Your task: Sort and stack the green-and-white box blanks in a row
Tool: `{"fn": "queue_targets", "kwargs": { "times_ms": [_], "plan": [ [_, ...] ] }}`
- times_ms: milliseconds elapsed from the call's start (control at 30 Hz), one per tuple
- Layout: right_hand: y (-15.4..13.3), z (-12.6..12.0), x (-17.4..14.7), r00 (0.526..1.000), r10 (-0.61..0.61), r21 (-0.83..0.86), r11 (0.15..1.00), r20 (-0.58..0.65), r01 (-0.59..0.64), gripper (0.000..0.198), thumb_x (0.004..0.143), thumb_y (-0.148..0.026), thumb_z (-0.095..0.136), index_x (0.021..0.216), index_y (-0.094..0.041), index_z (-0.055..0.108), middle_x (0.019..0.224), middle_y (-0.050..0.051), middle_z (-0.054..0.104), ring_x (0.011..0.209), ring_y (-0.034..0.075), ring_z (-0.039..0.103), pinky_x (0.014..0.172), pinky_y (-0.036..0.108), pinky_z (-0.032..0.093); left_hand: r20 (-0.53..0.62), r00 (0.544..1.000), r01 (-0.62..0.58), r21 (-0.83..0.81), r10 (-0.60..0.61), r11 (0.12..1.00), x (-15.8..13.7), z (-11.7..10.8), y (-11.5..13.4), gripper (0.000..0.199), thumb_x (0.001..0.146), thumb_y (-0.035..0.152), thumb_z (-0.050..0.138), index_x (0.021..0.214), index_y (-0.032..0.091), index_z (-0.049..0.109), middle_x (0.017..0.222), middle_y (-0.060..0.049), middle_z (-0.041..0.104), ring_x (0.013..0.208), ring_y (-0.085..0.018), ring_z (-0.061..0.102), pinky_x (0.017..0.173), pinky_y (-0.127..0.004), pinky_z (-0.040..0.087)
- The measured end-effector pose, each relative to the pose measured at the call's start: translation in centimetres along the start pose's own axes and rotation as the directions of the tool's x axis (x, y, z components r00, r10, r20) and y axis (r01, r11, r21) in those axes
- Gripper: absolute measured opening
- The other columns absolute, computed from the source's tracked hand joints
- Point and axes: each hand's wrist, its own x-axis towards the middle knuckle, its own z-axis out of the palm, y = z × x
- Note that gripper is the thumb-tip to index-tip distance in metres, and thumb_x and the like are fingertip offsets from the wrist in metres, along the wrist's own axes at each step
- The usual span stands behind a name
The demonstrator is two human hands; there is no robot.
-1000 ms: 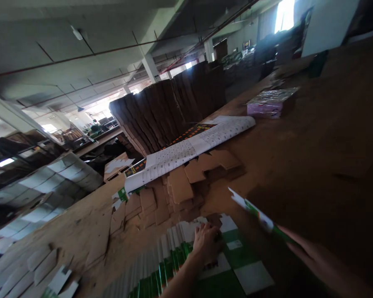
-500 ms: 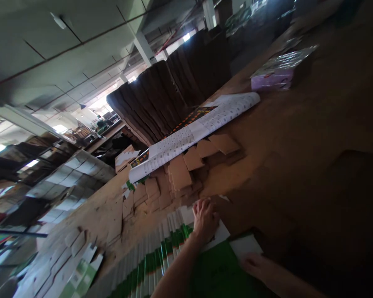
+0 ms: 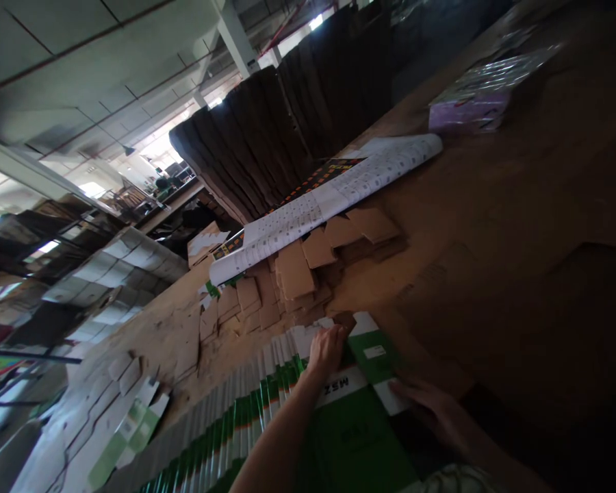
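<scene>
Since the earlier frame, the white-labelled green side panel (image 3: pixel 377 359) of a flat green-and-white printed cardboard carton (image 3: pixel 359 431) has been brought into view at the right, where mostly a white patch was shown beside the right hand (image 3: pixel 425 397); the left hand (image 3: pixel 327 350) has been kept at the far end.

The carton is placed on the near side of the left fingers and to the left of the right fingers, with its long axis directed from the far end toward the near edge, slanting right. The far end is covered by the left hand, while the side panel is approached more closely by the right, by whose fingertips its white end appears to be touched. The left fingers are curled narrowly; the right ones are held fairly straight and close together. Whether anything is pinched by either cannot be told.

To the left, a tightly overlapped row of white-and-green flat cartons (image 3: pixel 246 414) is spread toward the near left of the brown desk (image 3: pixel 493 226). At the far right, a purple block-shaped package (image 3: pixel 467 115) is wrapped in clear plastic. At the far left, white boxes (image 3: pixel 133 257) are stacked; their contents cannot be seen.
</scene>
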Motion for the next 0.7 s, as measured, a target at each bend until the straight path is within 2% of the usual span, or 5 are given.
{"fn": "queue_targets", "kwargs": {
  "times_ms": [200,400,500,567,700],
  "plan": [
    [1.3,1.2,0.2,0.996,0.012,-0.046,0.999,0.090,-0.008,0.052,0.093,-0.061,0.039,0.128,-0.032,0.064,0.143,0.008,0.054,0.133,0.028,0.048,0.110,0.049,0.038,0.080,0.993,-0.087,0.034,0.084,0.996,-0.4,0.0,-0.7,0.039,0.086,0.041,0.057,0.122,0.028,0.064,0.116,-0.002,0.065,0.109,-0.023,0.054,0.098,-0.036,0.040],
    [1.4,0.6,-0.1,0.995,0.033,-0.050,0.998,0.096,-0.028,0.051,0.094,-0.059,0.037,0.125,-0.030,0.066,0.143,0.009,0.054,0.132,0.029,0.049,0.109,0.051,0.039,0.111,0.988,-0.113,0.085,0.103,0.990,-0.5,0.0,-0.4,0.039,0.087,0.042,0.056,0.123,0.030,0.064,0.115,-0.004,0.063,0.110,-0.025,0.052,0.097,-0.038,0.040],
    [0.0,-0.5,0.2,0.988,0.036,-0.114,0.993,0.153,-0.019,0.041,0.094,-0.047,0.042,0.124,-0.031,0.067,0.142,0.006,0.055,0.130,0.028,0.051,0.108,0.049,0.041,0.121,0.988,-0.113,0.113,0.099,0.987,-0.6,-0.2,0.0,0.037,0.088,0.042,0.054,0.123,0.029,0.063,0.115,-0.005,0.062,0.111,-0.026,0.051,0.097,-0.040,0.039],
    [-1.7,-1.5,1.0,0.979,0.047,-0.193,0.981,0.200,-0.008,0.038,0.090,-0.032,0.049,0.123,-0.032,0.068,0.142,0.004,0.056,0.127,0.026,0.054,0.106,0.046,0.044,0.126,0.988,-0.107,0.117,0.093,0.987,-0.7,-0.3,0.2,0.047,0.088,0.040,0.055,0.133,0.029,0.054,0.119,-0.006,0.061,0.113,-0.027,0.051,0.097,-0.041,0.039],
    [-5.0,-1.9,3.6,0.959,0.038,-0.341,0.938,0.282,0.063,0.052,0.075,-0.014,0.055,0.125,-0.023,0.065,0.137,0.009,0.060,0.124,0.028,0.056,0.104,0.048,0.045,0.099,0.993,-0.068,0.062,0.062,0.996,-0.6,-0.3,0.1,0.065,0.084,0.039,0.061,0.144,0.032,0.038,0.126,-0.005,0.061,0.114,-0.027,0.053,0.098,-0.041,0.040]
  ]
}}
